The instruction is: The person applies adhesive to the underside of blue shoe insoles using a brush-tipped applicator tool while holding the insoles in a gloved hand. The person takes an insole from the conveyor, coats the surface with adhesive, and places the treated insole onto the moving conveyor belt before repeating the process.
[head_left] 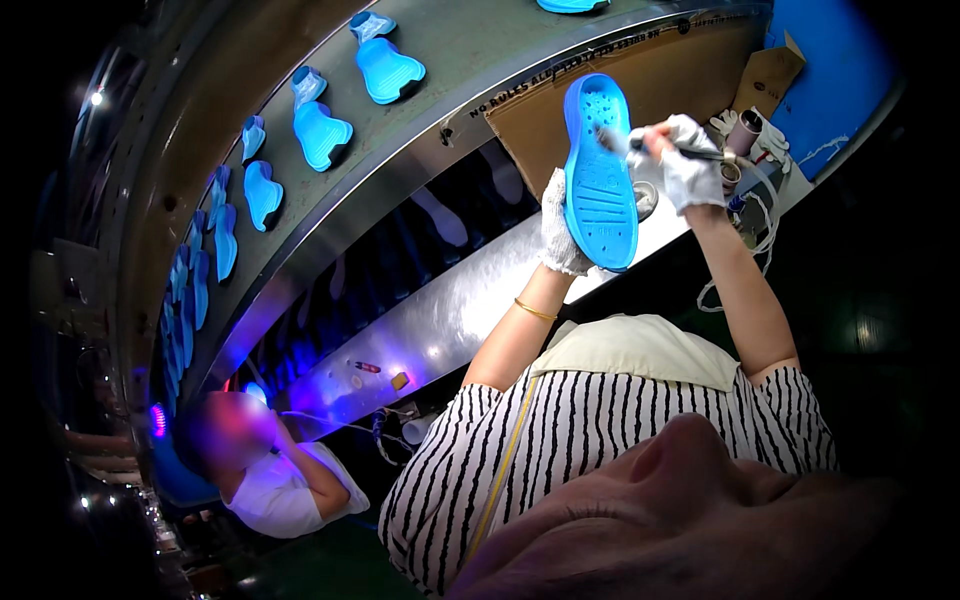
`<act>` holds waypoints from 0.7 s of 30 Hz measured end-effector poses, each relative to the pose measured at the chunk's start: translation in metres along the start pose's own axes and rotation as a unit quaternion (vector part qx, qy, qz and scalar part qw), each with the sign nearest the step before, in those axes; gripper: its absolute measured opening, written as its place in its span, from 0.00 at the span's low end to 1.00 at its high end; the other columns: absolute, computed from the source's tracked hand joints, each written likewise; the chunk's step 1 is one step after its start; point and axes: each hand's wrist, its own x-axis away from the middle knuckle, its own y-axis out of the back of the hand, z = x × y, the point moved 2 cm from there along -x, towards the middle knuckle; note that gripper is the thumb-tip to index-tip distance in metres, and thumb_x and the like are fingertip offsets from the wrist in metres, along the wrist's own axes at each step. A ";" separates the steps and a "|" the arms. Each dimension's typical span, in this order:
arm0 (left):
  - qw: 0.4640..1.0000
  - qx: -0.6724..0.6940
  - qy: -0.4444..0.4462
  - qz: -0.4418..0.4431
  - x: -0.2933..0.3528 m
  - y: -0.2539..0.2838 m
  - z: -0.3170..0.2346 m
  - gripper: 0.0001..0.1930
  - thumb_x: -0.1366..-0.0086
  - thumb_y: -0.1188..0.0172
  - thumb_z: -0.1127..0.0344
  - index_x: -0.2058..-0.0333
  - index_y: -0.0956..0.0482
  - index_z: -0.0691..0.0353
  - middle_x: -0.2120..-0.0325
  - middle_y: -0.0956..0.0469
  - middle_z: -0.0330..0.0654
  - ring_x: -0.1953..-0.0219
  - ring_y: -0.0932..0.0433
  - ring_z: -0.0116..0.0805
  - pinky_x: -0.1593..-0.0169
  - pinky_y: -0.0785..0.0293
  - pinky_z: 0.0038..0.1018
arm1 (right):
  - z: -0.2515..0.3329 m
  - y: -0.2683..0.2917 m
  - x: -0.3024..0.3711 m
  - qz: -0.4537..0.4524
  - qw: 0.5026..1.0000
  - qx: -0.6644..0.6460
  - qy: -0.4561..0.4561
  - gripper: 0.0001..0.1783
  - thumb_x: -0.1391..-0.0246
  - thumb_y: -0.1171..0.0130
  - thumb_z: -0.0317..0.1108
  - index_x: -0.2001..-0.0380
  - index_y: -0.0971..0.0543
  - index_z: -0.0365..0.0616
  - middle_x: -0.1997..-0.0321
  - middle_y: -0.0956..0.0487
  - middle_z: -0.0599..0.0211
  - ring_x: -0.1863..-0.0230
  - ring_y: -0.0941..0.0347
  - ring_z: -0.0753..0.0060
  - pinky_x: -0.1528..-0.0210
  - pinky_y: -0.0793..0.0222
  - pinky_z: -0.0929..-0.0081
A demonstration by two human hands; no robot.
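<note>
A bright blue shoe sole [601, 190] stands nearly upright over the bench, its hollow inner face with holes and ridges turned toward me. My left hand [562, 235], in a white knit glove, is closed round its left edge near the heel. Gloved as well but with bare fingertips, my right hand [686, 165] grips a brush [708, 154] by its dark handle. The brush's blurred bristles are over the upper part of the sole; whether they touch cannot be told. Behind the sole, a small round pot [646, 198] is partly hidden.
A curved conveyor [440, 50] carries several blue soles [322, 135] beyond a metal bench [440, 325]. Cardboard [520, 125] leans behind my left hand. Brown cups [744, 132], white gloves [770, 140] and a pale hose [770, 215] lie at right. At lower left sits a co-worker [290, 485].
</note>
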 end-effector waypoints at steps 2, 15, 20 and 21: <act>1.000 -0.005 0.023 0.004 0.001 -0.003 0.003 0.33 0.36 0.58 0.39 0.48 0.34 0.65 0.57 0.26 0.50 0.59 0.23 0.43 0.53 0.25 0.39 | 0.004 0.005 -0.021 -0.045 0.986 0.144 0.069 0.04 0.46 0.43 0.27 0.73 0.24 0.39 0.76 0.22 0.69 0.75 0.26 0.81 0.70 0.29 0.84; 0.986 -0.161 -0.031 0.038 -0.016 0.008 -0.023 0.39 0.39 0.56 0.37 0.44 0.39 0.68 0.56 0.27 0.59 0.56 0.24 0.53 0.51 0.26 0.42 | 0.050 -0.003 -0.020 0.184 0.870 0.318 0.328 0.11 0.61 0.39 0.16 0.71 0.23 0.39 0.66 0.21 0.61 0.65 0.24 0.68 0.62 0.29 0.78; 0.974 -0.194 -0.106 0.042 -0.019 -0.028 -0.056 0.40 0.39 0.61 0.35 0.45 0.39 0.69 0.55 0.28 0.57 0.56 0.25 0.53 0.50 0.27 0.45 | 0.062 -0.006 0.006 0.238 0.870 0.328 0.280 0.12 0.64 0.37 0.16 0.72 0.22 0.41 0.66 0.21 0.59 0.64 0.24 0.62 0.61 0.28 0.74; 0.976 -0.184 -0.104 0.054 -0.026 -0.032 -0.073 0.40 0.38 0.63 0.34 0.45 0.39 0.69 0.55 0.28 0.58 0.56 0.25 0.53 0.50 0.28 0.46 | 0.066 -0.008 0.009 0.226 0.880 0.320 0.270 0.11 0.63 0.37 0.17 0.72 0.22 0.40 0.66 0.21 0.59 0.64 0.24 0.62 0.61 0.28 0.74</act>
